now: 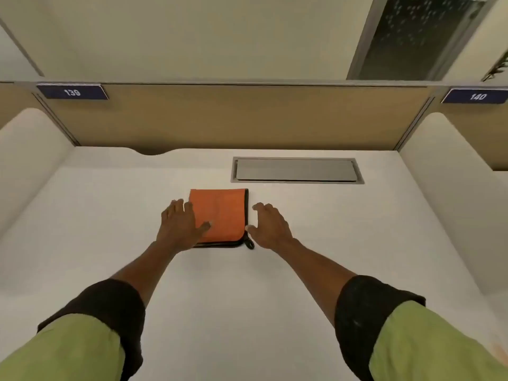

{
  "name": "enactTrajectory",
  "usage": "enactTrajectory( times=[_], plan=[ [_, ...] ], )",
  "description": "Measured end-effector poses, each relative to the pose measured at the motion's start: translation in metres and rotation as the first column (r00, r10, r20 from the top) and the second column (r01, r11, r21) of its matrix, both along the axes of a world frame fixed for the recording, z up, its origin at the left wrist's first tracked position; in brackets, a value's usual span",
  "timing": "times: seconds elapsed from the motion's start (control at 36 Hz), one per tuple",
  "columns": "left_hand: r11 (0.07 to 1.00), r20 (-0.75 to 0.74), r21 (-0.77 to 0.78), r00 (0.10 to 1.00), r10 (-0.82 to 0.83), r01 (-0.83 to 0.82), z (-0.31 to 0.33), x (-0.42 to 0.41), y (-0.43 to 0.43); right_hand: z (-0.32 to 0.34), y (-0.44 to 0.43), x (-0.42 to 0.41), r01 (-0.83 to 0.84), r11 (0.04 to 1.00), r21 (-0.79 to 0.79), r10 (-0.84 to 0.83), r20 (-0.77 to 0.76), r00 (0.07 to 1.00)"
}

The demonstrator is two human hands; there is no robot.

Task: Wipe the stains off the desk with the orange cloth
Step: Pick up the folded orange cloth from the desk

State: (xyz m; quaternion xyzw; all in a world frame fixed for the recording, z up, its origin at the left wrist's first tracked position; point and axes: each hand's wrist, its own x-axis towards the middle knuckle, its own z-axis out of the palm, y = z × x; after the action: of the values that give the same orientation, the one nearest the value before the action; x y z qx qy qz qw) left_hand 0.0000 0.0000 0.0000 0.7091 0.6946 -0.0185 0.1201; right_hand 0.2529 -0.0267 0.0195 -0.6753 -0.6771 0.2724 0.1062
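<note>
The cloth (220,214), orange and folded into a neat square with a dark hem, is seen lying flat on the white surface (330,243). It sits between the two hands, just short of a grey cable hatch (298,170) set flush beyond the fingertips.

The left hand (180,225) is laid palm down on the cloth's left edge, fingers spread and flat, thumb resting on the orange face; nothing is pinched, so this grip is open and only pressing. The right hand (270,225) is held just beside the cloth's right edge, fingers apart and slightly curled, with the thumb close to the dark hem; whether it touches the fabric cannot be told. A small dark hanging loop (249,244) is seen at the corner nearest the right thumb.

No stains can be made out on the surface around the hands; a faint reddish tinge at the near right edge is too dim to be judged.

The cloth is judged to be light, soft and limp, likely microfibre, with several layers that could slide apart or unfold if only the top one is caught. On a smooth surface it would probably skid freely under a flat palm, which suits wiping. It is best taken at the folded right edge with all layers pinched together, or simply pressed down from above and pushed. The loop is too flimsy to be used for control.
</note>
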Motion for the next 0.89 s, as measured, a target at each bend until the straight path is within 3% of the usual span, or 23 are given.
enactTrajectory(
  times=[0.25,0.39,0.5,0.58,0.75,0.89],
  plan=[
    [0.957,0.15,-0.182,0.955,0.254,-0.226,-0.032,-0.004,0.028,-0.036,0.046,-0.041,0.135,0.984,-0.118,-0.139,-0.026,0.99],
    [0.899,0.353,-0.168,0.827,0.437,-0.404,-0.039,-0.002,0.043,-0.047,0.066,-0.053,0.237,0.963,-0.128,-0.243,-0.034,0.969],
    [0.794,0.451,-0.277,0.656,0.605,-0.541,-0.031,0.0,0.055,-0.048,0.078,-0.06,0.4,0.893,-0.206,-0.429,-0.125,0.895],
    [0.743,0.467,-0.309,0.586,0.663,-0.594,-0.03,-0.001,0.056,-0.048,0.082,-0.06,0.453,0.845,-0.284,-0.511,-0.184,0.839],
    [0.724,0.526,-0.359,0.513,0.678,-0.589,-0.03,-0.008,0.049,-0.049,0.088,-0.064,0.444,0.795,-0.414,-0.579,-0.295,0.76],
    [0.717,0.626,-0.425,0.392,0.674,-0.552,-0.026,-0.02,0.042,-0.054,0.086,-0.051,0.424,0.732,-0.533,-0.668,-0.44,0.6]
  ],
)
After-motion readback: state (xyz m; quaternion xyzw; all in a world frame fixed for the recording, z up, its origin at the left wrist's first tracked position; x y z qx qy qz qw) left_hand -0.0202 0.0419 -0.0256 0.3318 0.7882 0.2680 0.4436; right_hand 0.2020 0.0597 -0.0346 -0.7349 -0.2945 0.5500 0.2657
